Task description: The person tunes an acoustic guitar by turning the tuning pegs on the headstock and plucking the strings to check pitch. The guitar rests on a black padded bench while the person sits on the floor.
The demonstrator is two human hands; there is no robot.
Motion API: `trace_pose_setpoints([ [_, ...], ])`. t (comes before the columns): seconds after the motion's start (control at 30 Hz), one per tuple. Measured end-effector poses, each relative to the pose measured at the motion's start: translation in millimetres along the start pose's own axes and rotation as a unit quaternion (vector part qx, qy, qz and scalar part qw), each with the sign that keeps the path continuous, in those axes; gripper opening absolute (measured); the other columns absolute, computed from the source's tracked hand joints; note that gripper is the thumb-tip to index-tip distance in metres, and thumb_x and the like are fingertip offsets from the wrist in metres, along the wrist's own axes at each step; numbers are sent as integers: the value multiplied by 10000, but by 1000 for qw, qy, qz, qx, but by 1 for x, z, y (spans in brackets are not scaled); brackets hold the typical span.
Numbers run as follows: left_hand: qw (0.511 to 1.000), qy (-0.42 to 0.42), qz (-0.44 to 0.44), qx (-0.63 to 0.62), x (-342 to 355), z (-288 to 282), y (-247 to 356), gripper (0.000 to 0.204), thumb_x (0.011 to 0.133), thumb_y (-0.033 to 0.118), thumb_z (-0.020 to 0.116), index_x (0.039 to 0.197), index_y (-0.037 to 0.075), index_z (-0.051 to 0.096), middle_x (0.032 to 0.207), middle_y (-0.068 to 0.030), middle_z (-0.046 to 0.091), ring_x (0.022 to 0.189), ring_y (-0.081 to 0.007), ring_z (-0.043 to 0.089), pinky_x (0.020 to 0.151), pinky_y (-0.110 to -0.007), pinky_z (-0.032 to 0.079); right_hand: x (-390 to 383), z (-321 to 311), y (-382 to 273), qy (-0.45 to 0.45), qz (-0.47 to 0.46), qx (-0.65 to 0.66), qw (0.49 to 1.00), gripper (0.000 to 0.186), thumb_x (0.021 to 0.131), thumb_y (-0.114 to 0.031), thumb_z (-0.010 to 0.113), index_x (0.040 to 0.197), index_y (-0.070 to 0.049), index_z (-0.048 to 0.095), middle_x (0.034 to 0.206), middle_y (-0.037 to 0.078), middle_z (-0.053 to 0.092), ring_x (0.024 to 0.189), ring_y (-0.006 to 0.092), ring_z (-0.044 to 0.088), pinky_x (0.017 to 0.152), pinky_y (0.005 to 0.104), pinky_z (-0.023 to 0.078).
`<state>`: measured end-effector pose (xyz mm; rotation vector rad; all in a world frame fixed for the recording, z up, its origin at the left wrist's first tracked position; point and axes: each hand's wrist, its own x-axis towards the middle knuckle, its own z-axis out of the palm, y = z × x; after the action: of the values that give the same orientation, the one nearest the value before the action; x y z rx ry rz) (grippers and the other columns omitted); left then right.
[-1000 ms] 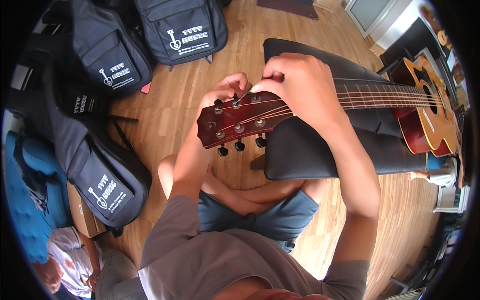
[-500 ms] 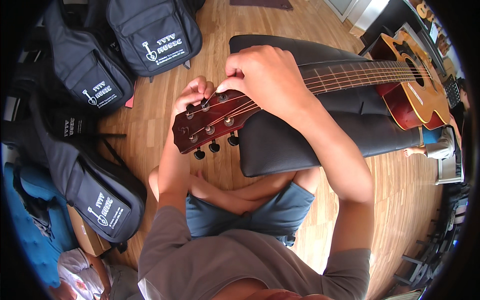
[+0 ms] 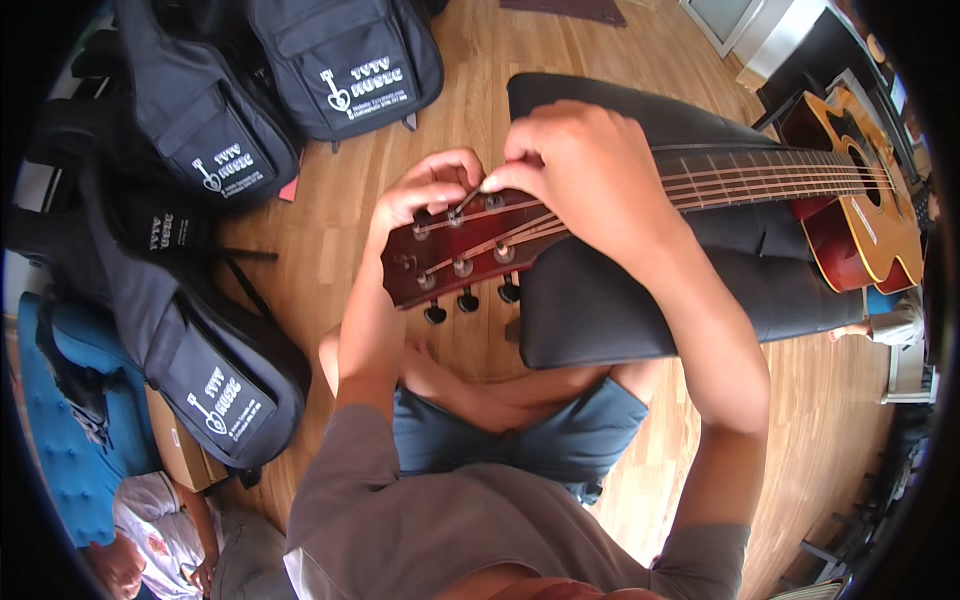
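An acoustic guitar (image 3: pixel 870 240) lies across a black padded bench (image 3: pixel 600 310), its dark red headstock (image 3: pixel 450 238) pointing left over the near end. My left hand (image 3: pixel 430 183) curls at the upper edge of the headstock, fingers closed around one of the black tuning pegs, which they partly hide. Above the headstock, my right hand (image 3: pixel 585 175) is bent over the neck, thumb and forefinger pinching a string close to that peg. Several strings run from the metal posts along the fretboard. I sit cross-legged on the wooden floor, just short of the bench.
Several black guitar bags (image 3: pixel 230 360) stand at left, beside a blue tufted couch (image 3: pixel 80 480) and a cardboard box (image 3: pixel 180 440). A person in a white shirt (image 3: pixel 150 520) is at lower left. Another person's sleeve (image 3: pixel 890 325) shows at right, near stands and black furniture.
The whole view has shifted left and then partly back right as the head moved. Both hands remain at the headstock, with only slight movement of the fingers around the peg and string.
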<state>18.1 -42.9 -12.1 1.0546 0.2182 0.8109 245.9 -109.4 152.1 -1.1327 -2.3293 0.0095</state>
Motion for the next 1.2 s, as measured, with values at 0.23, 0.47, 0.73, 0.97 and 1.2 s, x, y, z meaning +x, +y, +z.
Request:
trace_pose_setpoints([
  [0.23, 999, 15, 48, 2, 2, 9, 9, 202, 855, 117, 723, 966, 52, 568, 956, -77, 629, 889, -159, 603, 757, -304, 478, 2, -2, 2, -3, 14, 15, 1000, 242, 790, -289, 823, 776, -67, 728, 765, 114, 712, 767, 338, 721, 664, 450, 558],
  [0.47, 956, -41, 90, -278, 0, -16, -37, 261, 776, -185, 550, 925, 30, 556, 984, -91, 595, 882, -265, 655, 814, -429, 648, 1, 0, 7, 4, -4, 23, 1000, 259, 771, -284, 842, 782, -51, 728, 756, 152, 707, 764, 353, 720, 669, 455, 561],
  [0.73, 968, -58, 111, -217, 6, -11, -37, 166, 846, 1, 688, 894, 61, 542, 937, -119, 596, 891, -309, 664, 757, -487, 619, 0, -4, 5, 6, -27, 29, 999, 254, 783, -261, 827, 763, -29, 727, 763, 152, 716, 816, 332, 729, 688, 439, 578],
  [0.97, 998, 3, 37, -48, -3, -5, -4, 232, 875, 133, 745, 979, 50, 555, 889, -49, 576, 756, -134, 572, 647, -247, 445, 0, -7, 2, -23, -28, 40, 999, 191, 821, -209, 792, 812, -25, 738, 839, 151, 735, 831, 331, 729, 722, 441, 583],
  [1.2, 998, -46, 13, 37, -2, -9, 13, 232, 932, 189, 742, 1020, 47, 580, 952, -55, 597, 896, -150, 563, 779, -298, 449, -1, -10, 5, -43, -60, 71, 995, 165, 872, -154, 745, 807, -9, 703, 874, 136, 714, 902, 343, 697, 767, 458, 566],
])
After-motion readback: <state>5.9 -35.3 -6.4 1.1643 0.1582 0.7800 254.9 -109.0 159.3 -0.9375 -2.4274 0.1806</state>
